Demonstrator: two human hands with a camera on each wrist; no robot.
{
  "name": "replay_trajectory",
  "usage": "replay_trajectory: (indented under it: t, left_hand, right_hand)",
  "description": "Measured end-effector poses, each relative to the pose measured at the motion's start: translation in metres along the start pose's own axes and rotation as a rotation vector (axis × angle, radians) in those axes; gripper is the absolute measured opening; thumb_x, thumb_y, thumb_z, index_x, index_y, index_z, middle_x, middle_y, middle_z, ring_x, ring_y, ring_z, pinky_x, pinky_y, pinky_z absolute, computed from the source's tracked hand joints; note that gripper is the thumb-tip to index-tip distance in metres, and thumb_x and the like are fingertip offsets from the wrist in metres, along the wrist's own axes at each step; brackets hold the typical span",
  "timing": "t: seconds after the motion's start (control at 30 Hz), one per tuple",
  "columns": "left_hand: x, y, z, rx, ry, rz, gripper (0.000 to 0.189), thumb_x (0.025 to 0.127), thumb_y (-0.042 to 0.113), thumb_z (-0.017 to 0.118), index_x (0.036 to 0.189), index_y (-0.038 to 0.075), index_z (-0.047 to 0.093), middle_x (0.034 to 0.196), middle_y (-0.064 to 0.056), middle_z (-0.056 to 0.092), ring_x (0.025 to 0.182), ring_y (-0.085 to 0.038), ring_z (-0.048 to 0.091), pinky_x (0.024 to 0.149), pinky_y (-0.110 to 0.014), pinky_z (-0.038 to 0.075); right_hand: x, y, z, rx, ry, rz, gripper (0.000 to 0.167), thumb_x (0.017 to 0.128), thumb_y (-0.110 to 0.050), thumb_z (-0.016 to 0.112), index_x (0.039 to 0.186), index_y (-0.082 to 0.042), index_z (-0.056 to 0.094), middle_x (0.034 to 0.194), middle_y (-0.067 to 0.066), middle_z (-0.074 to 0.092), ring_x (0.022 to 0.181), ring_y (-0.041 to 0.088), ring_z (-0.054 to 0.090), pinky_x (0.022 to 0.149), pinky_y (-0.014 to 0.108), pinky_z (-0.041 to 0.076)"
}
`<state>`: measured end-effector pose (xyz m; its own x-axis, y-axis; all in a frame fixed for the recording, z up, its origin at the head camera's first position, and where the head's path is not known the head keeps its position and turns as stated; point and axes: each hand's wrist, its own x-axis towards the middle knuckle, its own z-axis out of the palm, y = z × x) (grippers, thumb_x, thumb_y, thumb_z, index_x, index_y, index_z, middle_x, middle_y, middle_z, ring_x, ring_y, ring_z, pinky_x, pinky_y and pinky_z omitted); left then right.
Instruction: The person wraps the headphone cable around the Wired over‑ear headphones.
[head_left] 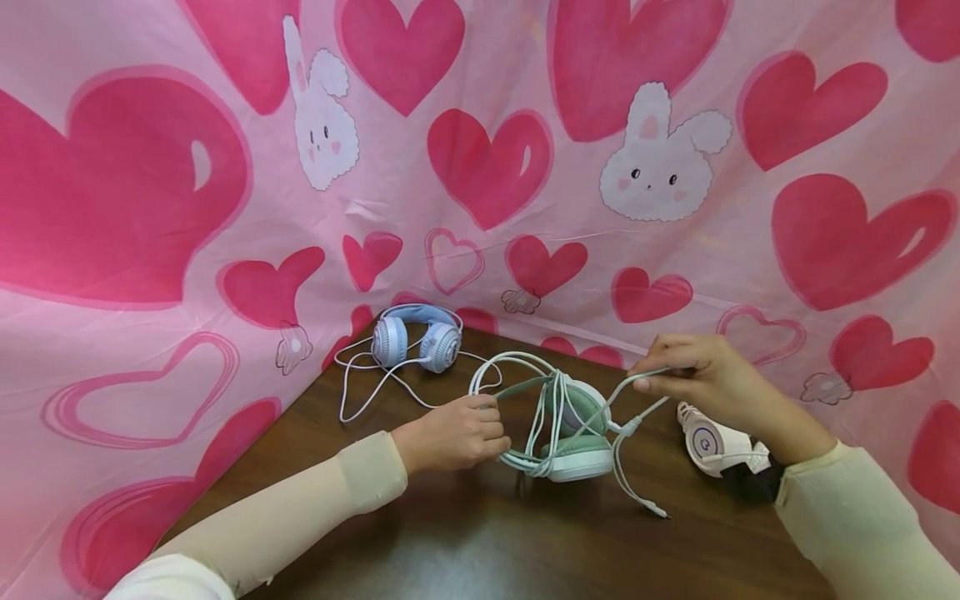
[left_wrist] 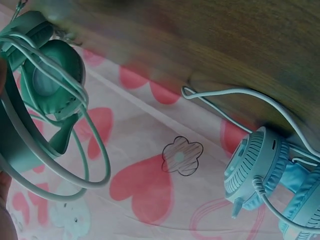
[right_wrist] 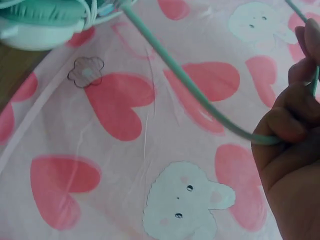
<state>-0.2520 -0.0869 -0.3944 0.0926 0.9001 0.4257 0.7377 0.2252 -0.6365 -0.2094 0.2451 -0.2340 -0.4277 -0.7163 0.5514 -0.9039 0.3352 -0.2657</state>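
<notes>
My left hand (head_left: 457, 433) grips the headband side of green and white headphones (head_left: 581, 467), which it holds up over the table. Several loops of pale cable wrap around the ear cups and headband. To the right, my right hand (head_left: 697, 371) pinches a stretch of the headphone cable (head_left: 622, 385) between thumb and fingers. A plug end (head_left: 658, 510) dangles below. In the left wrist view the green ear cup (left_wrist: 62, 65) shows with cable loops across it, and only an edge of that hand is visible. The right wrist view shows the pale green cable (right_wrist: 185, 90) running into curled fingers.
Light blue headphones (head_left: 441, 346) stand at the back left of the brown table (head_left: 480, 550), their cable spread around them. White headphones (head_left: 712, 442) lie at the right, partly behind my right forearm. A pink cloth (head_left: 480, 258) with hearts and rabbits rises behind the table.
</notes>
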Motion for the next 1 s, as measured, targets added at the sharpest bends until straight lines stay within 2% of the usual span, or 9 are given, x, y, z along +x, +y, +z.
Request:
replay_trajectory:
  t: [0.07, 0.17, 0.2, 0.3, 0.33, 0.47, 0.57, 0.87, 1.0]
  left_hand:
    - [-0.001, 0.002, -0.002, 0.007, -0.013, 0.01, 0.024, 0.097, 0.009, 0.047, 0.096, 0.017, 0.07, 0.081, 0.005, 0.064, 0.079, -0.011, 0.057, 0.091, -0.032, 0.043]
    - [-0.001, 0.004, -0.003, 0.006, -0.023, 0.028, 0.026, 0.097, 0.008, 0.045, 0.097, 0.017, 0.069, 0.082, 0.005, 0.064, 0.08, -0.011, 0.057, 0.092, -0.033, 0.043]
    - [-0.002, 0.005, -0.004, -0.003, -0.023, 0.034, 0.027, 0.098, 0.008, 0.044, 0.097, 0.017, 0.069, 0.083, 0.005, 0.064, 0.08, -0.011, 0.057, 0.092, -0.033, 0.043]
    - [-0.003, 0.007, -0.004, -0.04, -0.009, 0.048, 0.028, 0.098, 0.008, 0.043, 0.098, 0.016, 0.069, 0.083, 0.005, 0.064, 0.08, -0.012, 0.057, 0.092, -0.033, 0.043]
    - [-0.003, 0.008, -0.005, -0.05, -0.004, 0.051, 0.028, 0.098, 0.008, 0.043, 0.098, 0.016, 0.069, 0.084, 0.004, 0.064, 0.08, -0.012, 0.057, 0.092, -0.033, 0.043]
    - [-0.003, 0.013, -0.008, -0.068, 0.028, 0.065, 0.025, 0.097, 0.007, 0.045, 0.099, 0.015, 0.069, 0.084, 0.005, 0.064, 0.081, -0.012, 0.057, 0.094, -0.034, 0.043]
    - [-0.002, 0.017, -0.012, -0.05, 0.059, 0.087, 0.025, 0.097, 0.006, 0.045, 0.1, 0.015, 0.069, 0.084, 0.005, 0.063, 0.081, -0.012, 0.056, 0.096, -0.035, 0.043]
    - [0.004, 0.024, -0.024, -0.066, 0.15, 0.17, 0.028, 0.101, 0.005, 0.041, 0.097, 0.013, 0.068, 0.083, 0.006, 0.063, 0.081, -0.014, 0.057, 0.095, -0.035, 0.045]
    - [0.012, 0.024, -0.04, -0.044, 0.206, 0.208, 0.027, 0.101, 0.004, 0.043, 0.093, 0.013, 0.068, 0.082, 0.006, 0.062, 0.08, -0.013, 0.057, 0.092, -0.032, 0.047]
  right_hand:
    - [0.001, 0.0, 0.0, -0.055, 0.021, -0.005, 0.037, 0.065, 0.01, 0.082, 0.094, -0.012, 0.077, 0.079, -0.012, 0.062, 0.068, 0.005, 0.049, 0.055, 0.019, 0.039]
    - [0.002, 0.0, 0.0, -0.167, 0.056, -0.031, 0.013, 0.078, -0.016, 0.08, 0.091, -0.017, 0.077, 0.077, -0.016, 0.06, 0.066, 0.002, 0.047, 0.055, 0.017, 0.037]
    - [0.003, 0.0, 0.0, -0.211, 0.07, -0.045, 0.011, 0.082, -0.027, 0.077, 0.089, -0.018, 0.076, 0.076, -0.016, 0.059, 0.065, 0.001, 0.047, 0.056, 0.017, 0.037]
    - [0.005, -0.001, 0.001, -0.349, 0.102, -0.091, 0.035, 0.087, -0.054, 0.059, 0.084, -0.022, 0.072, 0.076, -0.017, 0.059, 0.064, 0.002, 0.049, 0.057, 0.017, 0.04]
    - [0.006, -0.001, 0.001, -0.397, 0.109, -0.099, 0.039, 0.087, -0.057, 0.056, 0.082, -0.022, 0.071, 0.077, -0.016, 0.06, 0.063, 0.003, 0.051, 0.057, 0.017, 0.041]
    - [0.007, -0.001, 0.001, -0.53, 0.114, -0.112, 0.048, 0.088, -0.064, 0.048, 0.081, -0.02, 0.068, 0.078, -0.014, 0.06, 0.06, 0.007, 0.056, 0.056, 0.021, 0.046]
    - [0.006, 0.001, 0.0, -0.574, 0.109, -0.111, 0.051, 0.089, -0.065, 0.046, 0.08, -0.02, 0.067, 0.077, -0.013, 0.058, 0.059, 0.006, 0.055, 0.054, 0.023, 0.047]
    - [0.003, 0.008, -0.002, -0.566, 0.11, -0.152, 0.052, 0.089, -0.066, 0.049, 0.079, -0.018, 0.067, 0.079, -0.013, 0.054, 0.067, 0.006, 0.054, 0.058, 0.023, 0.046]
    - [0.002, 0.01, -0.002, -0.555, 0.11, -0.141, 0.051, 0.086, -0.066, 0.051, 0.081, -0.018, 0.066, 0.08, -0.01, 0.056, 0.066, 0.007, 0.054, 0.058, 0.023, 0.048]
